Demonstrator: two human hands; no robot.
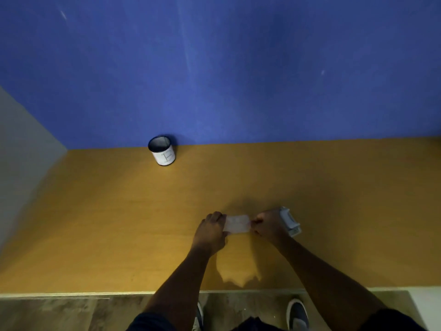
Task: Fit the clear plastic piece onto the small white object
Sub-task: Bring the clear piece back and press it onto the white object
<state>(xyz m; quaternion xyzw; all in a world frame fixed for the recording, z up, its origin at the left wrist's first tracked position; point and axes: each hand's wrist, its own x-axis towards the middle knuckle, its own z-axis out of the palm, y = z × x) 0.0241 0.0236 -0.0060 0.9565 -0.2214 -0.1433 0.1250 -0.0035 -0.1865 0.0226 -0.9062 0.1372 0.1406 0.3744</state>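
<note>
A clear plastic piece is stretched between my two hands just above the wooden desk. My left hand pinches its left end and my right hand pinches its right end. The small white object, a blocky grey-white part, lies on the desk right behind my right hand, partly hidden by it. The clear piece and the white object are apart.
A mesh pen cup with a white label stands at the back of the desk against the blue wall. The desk's front edge runs below my forearms, with floor and shoes beneath.
</note>
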